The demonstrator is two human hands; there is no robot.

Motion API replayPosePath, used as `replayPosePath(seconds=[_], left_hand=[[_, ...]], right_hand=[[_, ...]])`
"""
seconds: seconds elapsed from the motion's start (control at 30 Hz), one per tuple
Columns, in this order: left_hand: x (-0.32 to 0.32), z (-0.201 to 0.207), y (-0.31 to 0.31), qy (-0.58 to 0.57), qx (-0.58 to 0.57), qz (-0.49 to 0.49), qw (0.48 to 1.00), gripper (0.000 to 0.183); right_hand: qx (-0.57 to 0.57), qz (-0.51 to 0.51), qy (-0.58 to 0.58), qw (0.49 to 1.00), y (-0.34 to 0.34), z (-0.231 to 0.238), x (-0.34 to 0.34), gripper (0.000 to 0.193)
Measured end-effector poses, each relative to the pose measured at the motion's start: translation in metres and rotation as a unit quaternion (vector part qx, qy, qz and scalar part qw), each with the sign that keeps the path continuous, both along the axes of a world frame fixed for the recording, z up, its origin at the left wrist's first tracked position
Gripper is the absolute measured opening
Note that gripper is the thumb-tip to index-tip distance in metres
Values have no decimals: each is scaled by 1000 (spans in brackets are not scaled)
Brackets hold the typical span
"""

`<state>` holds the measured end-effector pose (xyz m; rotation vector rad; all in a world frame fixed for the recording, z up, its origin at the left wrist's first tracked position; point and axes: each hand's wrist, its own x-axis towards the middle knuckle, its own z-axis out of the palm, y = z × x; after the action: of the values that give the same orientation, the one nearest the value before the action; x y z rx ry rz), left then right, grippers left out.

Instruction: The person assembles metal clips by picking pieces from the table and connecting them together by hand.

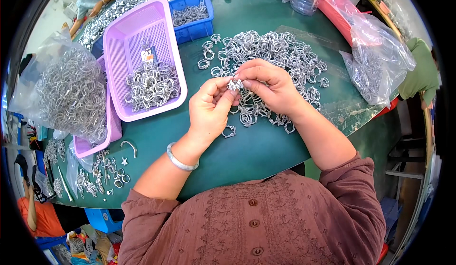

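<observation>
Both my hands meet over the near edge of a loose pile of silver metal rings [273, 49] on the green table. Pinched between thumb and fingers of my left hand [211, 104] is a small silver ring with star-shaped points [234, 85]. My right hand [270, 85] closes its thumb and forefinger on the same ring from the other side. The ring's band is mostly hidden by my fingers. To the left, a tilted lilac plastic basket [112, 70] holds a heap of similar rings [154, 85] and a small tag.
Behind the lilac basket stands a blue bin [194, 31] of metal pieces. A clear bag of rings [71, 91] rests at left, another plastic bag [375, 70] at right beside a pink basket [332, 15]. Loose pieces [102, 172] lie near left. Other people sit far left, lower left and right.
</observation>
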<state>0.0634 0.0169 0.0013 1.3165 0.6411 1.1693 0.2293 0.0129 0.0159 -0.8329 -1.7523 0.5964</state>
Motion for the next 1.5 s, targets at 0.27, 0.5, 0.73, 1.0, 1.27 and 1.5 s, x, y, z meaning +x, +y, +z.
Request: replayPosePath(seconds=[0.27,0.5,0.73,1.0,1.27,1.5], left_hand=[[1,0,0,3,-2,3,1000,18],[1,1,0,2,-9,-3,1000,18],[0,1,1,2,-23,-21,1000,16],[3,8,-2,-5,-44,-9,999,27],[-1,2,2,18,3,-12,1000,26],[0,1,6,-79,0,-50,996,24]], right_hand=[[-3,-8,-5,1000,-1,1,0,11],[-9,-8,-6,1000,-1,0,0,11],[-4,0,-10,1000,-1,1,0,10],[-11,-8,-4,1000,-1,0,0,10],[45,-31,-63,997,-5,6,-3,15],[-36,-15,53,998,-4,0,-4,26]])
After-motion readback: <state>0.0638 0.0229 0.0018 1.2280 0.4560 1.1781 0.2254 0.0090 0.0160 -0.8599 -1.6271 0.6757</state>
